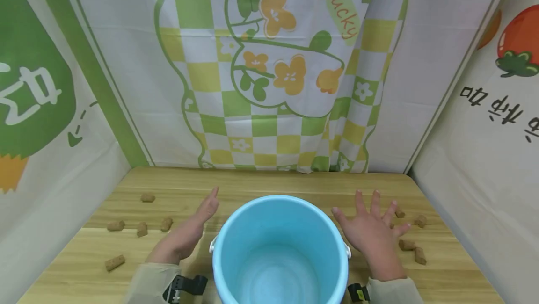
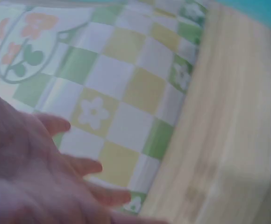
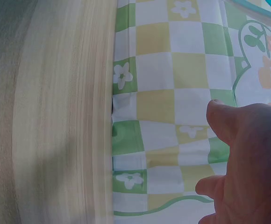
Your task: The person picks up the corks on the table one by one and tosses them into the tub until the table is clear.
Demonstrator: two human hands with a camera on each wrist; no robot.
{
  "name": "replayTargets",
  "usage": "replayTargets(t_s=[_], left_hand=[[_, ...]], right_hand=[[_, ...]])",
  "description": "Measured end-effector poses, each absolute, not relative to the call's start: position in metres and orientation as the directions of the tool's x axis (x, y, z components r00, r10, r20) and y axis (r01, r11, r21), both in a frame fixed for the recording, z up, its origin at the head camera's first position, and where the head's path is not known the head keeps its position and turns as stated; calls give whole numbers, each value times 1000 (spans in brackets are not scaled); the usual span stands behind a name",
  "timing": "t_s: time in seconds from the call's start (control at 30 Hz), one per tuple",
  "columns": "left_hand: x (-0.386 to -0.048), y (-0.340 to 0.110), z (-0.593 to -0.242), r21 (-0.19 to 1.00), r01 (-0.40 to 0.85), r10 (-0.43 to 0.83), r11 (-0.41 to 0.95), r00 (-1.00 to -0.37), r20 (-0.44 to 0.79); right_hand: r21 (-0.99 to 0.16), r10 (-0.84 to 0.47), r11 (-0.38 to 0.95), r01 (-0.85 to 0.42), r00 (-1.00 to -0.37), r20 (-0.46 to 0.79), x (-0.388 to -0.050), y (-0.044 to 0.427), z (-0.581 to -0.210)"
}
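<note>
A light blue bucket [image 1: 280, 203] with white handle mounts stands at the front middle of the wooden table in the head view. To its left, apart from the rim, my left hand [image 1: 189, 231] is held edge-on with straight fingers and nothing in it. On the other side my right hand [image 1: 370, 234] spreads its fingers, palm down, also holding nothing. Several brown corks [image 1: 115, 226] lie left of the left hand. More corks [image 1: 407, 245] lie beside and partly behind the right hand's fingers. Both wrist views show an extended hand, the left one [image 2: 37, 163] and the right one [image 3: 257, 158].
The wooden table [image 1: 189, 180] ends at a checked green and yellow curtain [image 1: 269, 135]. White printed cloth walls [image 1: 484, 163] close in on both sides. Each wrist wears a black strap [image 1: 191, 285].
</note>
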State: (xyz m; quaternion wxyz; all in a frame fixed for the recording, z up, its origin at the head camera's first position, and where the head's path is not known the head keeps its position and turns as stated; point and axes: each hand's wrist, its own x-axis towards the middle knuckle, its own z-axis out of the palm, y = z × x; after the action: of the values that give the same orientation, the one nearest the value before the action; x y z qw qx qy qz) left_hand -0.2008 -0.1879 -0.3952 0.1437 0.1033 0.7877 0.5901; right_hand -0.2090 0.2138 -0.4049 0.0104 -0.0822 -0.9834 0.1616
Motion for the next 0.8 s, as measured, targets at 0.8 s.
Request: replayTargets(t_s=[0.8], left_hand=[[-185,-192,-386,979,203,817,-35,-558,145]], right_hand=[[-324,149,935,143,-989,-7,-208,212,-402]])
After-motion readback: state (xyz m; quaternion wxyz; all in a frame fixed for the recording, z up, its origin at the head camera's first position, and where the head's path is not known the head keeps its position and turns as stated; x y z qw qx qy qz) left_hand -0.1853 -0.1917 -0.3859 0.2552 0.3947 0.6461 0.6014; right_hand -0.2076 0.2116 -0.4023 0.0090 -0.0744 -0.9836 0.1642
